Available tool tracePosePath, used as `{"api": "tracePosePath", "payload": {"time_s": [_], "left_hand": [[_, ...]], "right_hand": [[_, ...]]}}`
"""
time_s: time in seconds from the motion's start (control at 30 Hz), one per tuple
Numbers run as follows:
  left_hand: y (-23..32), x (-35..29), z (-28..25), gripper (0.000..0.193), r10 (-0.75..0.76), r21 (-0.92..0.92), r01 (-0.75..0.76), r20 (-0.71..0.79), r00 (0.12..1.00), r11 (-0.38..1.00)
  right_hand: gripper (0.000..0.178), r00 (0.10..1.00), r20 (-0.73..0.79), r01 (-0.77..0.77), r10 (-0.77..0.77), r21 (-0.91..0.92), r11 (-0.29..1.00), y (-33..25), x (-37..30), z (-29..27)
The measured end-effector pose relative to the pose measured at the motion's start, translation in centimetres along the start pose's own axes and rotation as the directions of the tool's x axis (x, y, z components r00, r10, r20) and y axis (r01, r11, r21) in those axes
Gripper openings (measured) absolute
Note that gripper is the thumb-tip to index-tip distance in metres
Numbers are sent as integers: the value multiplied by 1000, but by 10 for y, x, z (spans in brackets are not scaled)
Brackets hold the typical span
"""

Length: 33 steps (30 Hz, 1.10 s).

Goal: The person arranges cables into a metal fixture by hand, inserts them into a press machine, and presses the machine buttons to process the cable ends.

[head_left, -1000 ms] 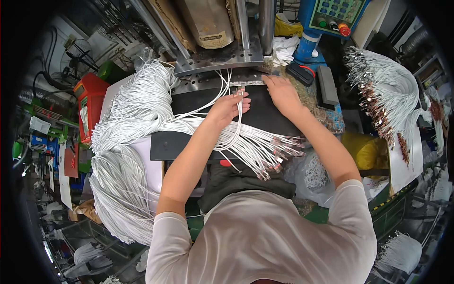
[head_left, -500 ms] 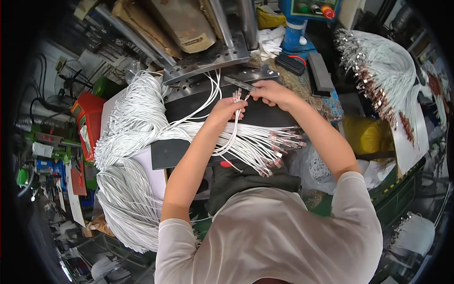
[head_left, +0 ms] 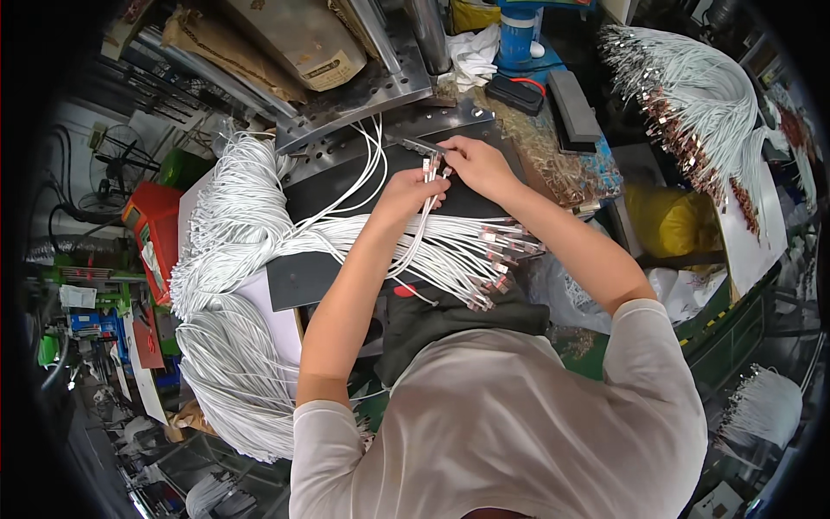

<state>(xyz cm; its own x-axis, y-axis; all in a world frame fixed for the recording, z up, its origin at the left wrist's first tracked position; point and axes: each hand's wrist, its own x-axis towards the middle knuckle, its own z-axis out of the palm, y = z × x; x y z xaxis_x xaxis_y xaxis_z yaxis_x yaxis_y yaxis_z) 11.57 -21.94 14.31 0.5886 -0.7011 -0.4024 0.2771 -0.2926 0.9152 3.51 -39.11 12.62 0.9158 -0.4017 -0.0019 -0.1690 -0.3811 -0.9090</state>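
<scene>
Near the middle of the work surface, my left hand (head_left: pixel 413 194) is closed round a few white cables (head_left: pixel 422 227), their plug ends standing up above the fingers. Just to the right, my right hand (head_left: pixel 477 166) pinches the right end of a thin metal strip (head_left: pixel 418 144), which lies right behind those plugs. Whether the strip touches them I cannot tell. Below my hands, a spread of white cables (head_left: pixel 450 264) with clear, coppery-looking plugs (head_left: pixel 495 251) fans out to the right across a black mat (head_left: pixel 303 281).
Large bundles of white cable (head_left: pixel 238 372) hang at the left. A perforated metal press plate (head_left: pixel 354 108) stands behind the mat. A dark case (head_left: pixel 516 95) and a grey block (head_left: pixel 572 105) sit back right. More cables hang over a white board (head_left: pixel 761 251) at far right.
The whole view has shifted a little. My right hand has come closer to my left with the metal strip, now nearer the plugs. My left hand keeps its hold on the cables.
</scene>
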Motion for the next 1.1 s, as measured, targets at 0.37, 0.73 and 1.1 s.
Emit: {"api": "tracePosePath", "payload": {"time_s": [0.37,0.73,1.1], "left_hand": [[2,3,-12,22,-3,-30,4,38,999,1000],[1,6,-11,22,-46,-8,46,40,998,999],[0,2,-26,24,-20,-9,21,37,999,1000]], "right_hand": [[41,987,163,-27,-16,257,966,30,21,-22],[38,991,110,53,-71,156,986,31,17,-18],[45,965,254,-7,-57,245,970,25,15,-30]]}}
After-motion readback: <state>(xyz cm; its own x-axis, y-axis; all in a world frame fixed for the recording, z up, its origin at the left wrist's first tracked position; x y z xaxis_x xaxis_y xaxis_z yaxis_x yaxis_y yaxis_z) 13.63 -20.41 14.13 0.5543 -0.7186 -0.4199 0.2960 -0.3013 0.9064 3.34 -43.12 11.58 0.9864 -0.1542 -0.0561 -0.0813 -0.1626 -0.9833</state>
